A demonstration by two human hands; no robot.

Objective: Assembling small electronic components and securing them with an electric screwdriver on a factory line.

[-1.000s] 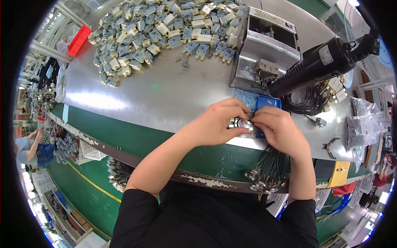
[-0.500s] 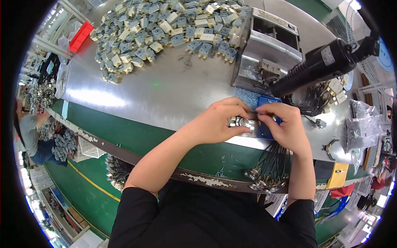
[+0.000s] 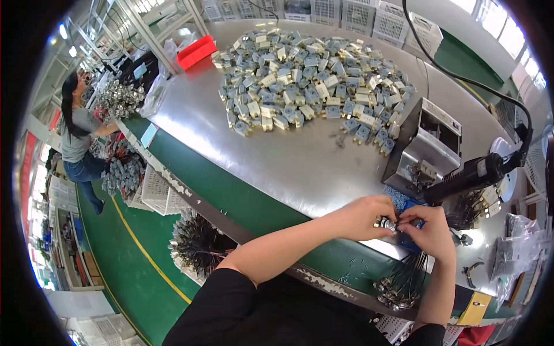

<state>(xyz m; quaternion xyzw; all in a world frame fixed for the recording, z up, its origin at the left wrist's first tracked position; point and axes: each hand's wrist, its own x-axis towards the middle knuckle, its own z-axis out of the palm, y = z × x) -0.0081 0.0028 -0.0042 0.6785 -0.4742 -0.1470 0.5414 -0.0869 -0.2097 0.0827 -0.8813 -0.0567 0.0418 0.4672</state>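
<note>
My left hand (image 3: 367, 219) is closed on a small metal fitting (image 3: 388, 225) with a round silver part, at the right side of the bench. Against it, my right hand (image 3: 431, 232) pinches with thumb and forefinger; whatever lies between those fingertips is hidden. Beneath both hands is a blue fixture (image 3: 408, 242), partly covered. Just beyond it stand a black power screwdriver (image 3: 461, 181) and a metal box-shaped machine (image 3: 430, 130). Small bluish screws (image 3: 395, 197) lie heaped beside the machine's base. Black wires with round metal ends (image 3: 398, 294) hang near my right forearm.
A large pile of grey and cream socket-like blocks (image 3: 311, 81) covers the far bench, with a red bin (image 3: 196, 52) to its left. Pliers (image 3: 471, 274) and plastic bags (image 3: 513, 245) lie at right. Loose screws (image 3: 355, 271) dot the green edge. Another person (image 3: 81, 144) stands far left.
The view has swung up and left, so the bench and my hands appear lower and further right. Both hands stay together at the metal fitting, the left still gripping it.
</note>
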